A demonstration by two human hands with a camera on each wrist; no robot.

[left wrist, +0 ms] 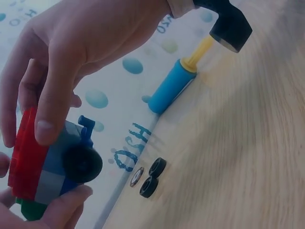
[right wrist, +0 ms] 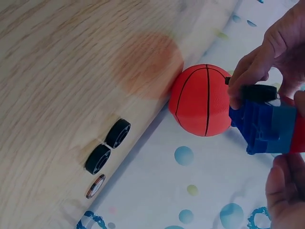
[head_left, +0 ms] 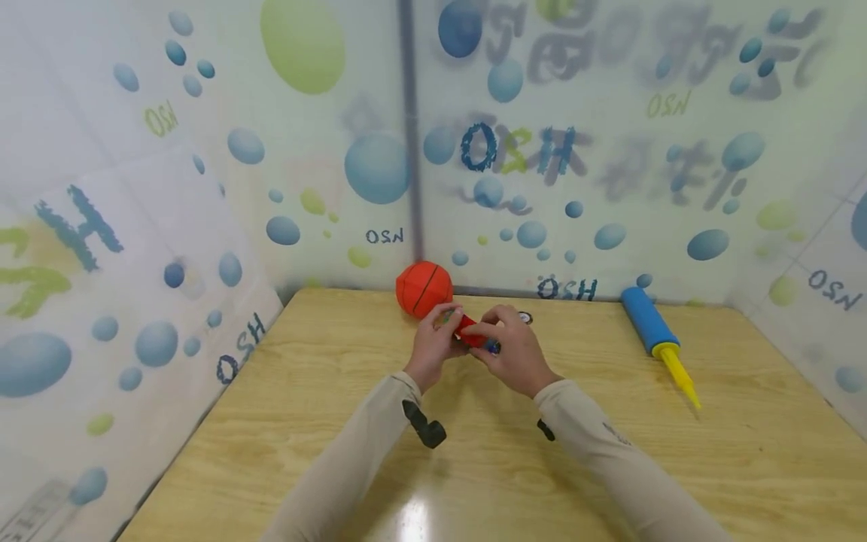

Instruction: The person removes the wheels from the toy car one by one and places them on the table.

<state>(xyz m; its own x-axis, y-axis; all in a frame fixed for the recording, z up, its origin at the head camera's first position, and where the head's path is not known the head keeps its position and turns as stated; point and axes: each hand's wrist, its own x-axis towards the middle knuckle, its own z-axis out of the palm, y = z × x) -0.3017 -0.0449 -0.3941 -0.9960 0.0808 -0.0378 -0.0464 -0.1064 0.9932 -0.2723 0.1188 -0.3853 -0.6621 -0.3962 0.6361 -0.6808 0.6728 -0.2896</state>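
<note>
Both hands meet on a small toy vehicle (left wrist: 56, 155), which sits toward five o'clock from the middle of the head view and seems raised above the wooden counter (head_left: 305, 421). The left hand (head_left: 432, 349) comes in from eight o'clock, its grip narrowed to the toy's width, fingers bent around it. The right hand (head_left: 513, 352) comes in from four o'clock, its grip equally narrow, pinching the toy by its red part (left wrist: 27, 160). The toy also shows grey, blue and green, with a black fitted wheel (left wrist: 82, 163).

From the toy, a red ball (head_left: 424, 290) rests at ten o'clock, near the left hand. A blue pump (head_left: 646, 320) lies well apart at three o'clock, its yellow nozzle (head_left: 677, 373) pointing toward five. In the left wrist view, a small disc (left wrist: 137, 176) lies at nine o'clock, just beside two loose wheels (left wrist: 157, 167).
</note>
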